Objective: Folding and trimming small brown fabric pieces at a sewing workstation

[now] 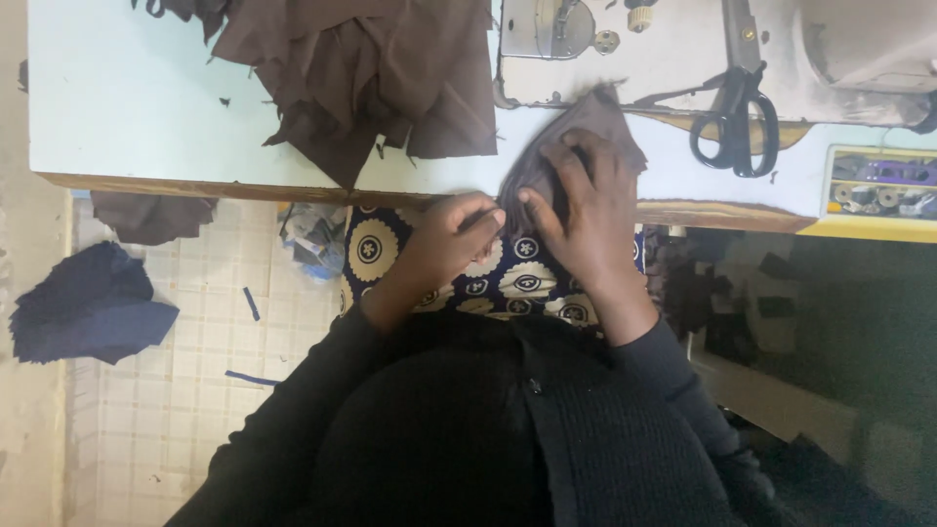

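A small piece of brown fabric (595,115) hangs over the near edge of the pale sewing table (127,107). My right hand (586,210) lies flat on it, fingers spread and pressing it down. My left hand (451,234) pinches the fabric's lower left edge between thumb and fingers. Both hands sit just above my lap, which is covered by blue cloth with cream round patterns (376,249). A heap of the same brown fabric (371,68) lies on the table to the left.
A sewing machine (683,49) stands at the back right, with black scissors (734,122) resting beside it. A yellow tray of bobbins (878,190) sits at the far right. Dark fabric scraps (88,303) lie on the tiled floor at left.
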